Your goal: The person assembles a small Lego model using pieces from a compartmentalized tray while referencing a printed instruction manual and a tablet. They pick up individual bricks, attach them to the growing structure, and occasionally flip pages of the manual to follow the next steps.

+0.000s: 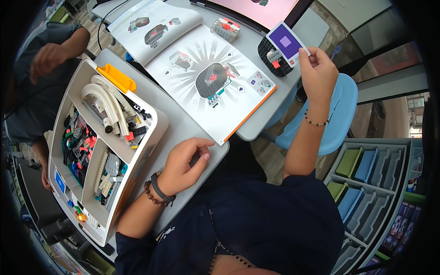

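My right hand [317, 73] pinches the lower right corner of a purple card [280, 38] with a white border and a pale square in its middle. Behind and below the card stands a dark brick-built model [280, 69] with grey and red pieces, partly covered by it. An open instruction booklet [192, 117] with printed pictures of brick models lies on the table, its left page curling up. Close to the booklet's near corner rests my left hand [183, 166], empty, its fingers loosely bent and the thumb apart from the index finger.
A white sorting tray [158, 130] of loose bricks and curved white pieces fills the left side, with an orange-yellow bin [116, 78] at its far end. Beyond the booklet sit a small grey-and-red brick assembly [225, 30] and a screen [270, 11]. Another person [39, 75] stands left; a blue chair [337, 117] is right.
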`<action>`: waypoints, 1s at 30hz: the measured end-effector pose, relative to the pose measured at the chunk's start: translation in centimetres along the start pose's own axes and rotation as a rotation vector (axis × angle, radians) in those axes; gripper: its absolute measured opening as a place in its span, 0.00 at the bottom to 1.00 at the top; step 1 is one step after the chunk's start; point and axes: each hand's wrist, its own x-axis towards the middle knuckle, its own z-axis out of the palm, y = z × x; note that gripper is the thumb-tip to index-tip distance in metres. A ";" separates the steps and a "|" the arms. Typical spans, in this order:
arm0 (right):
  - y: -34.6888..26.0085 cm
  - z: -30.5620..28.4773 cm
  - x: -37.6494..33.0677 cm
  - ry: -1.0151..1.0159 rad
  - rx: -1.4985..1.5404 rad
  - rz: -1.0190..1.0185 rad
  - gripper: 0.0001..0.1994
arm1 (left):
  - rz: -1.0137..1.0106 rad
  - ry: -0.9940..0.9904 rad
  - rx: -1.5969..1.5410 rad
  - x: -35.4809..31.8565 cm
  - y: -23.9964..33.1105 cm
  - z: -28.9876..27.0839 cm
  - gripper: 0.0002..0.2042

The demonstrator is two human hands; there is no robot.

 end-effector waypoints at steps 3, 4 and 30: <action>0.3 -0.9 -0.2 0.113 0.239 -0.003 0.08 | 0.008 -0.013 0.006 0.0 0.0 -0.1 0.11; 0.5 -1.4 -0.3 0.163 0.338 -0.002 0.07 | 0.007 -0.010 0.002 0.0 0.1 -0.1 0.11; 1.7 -0.3 -1.2 0.040 -0.002 -0.158 0.08 | 0.003 0.018 0.005 0.1 0.2 0.0 0.10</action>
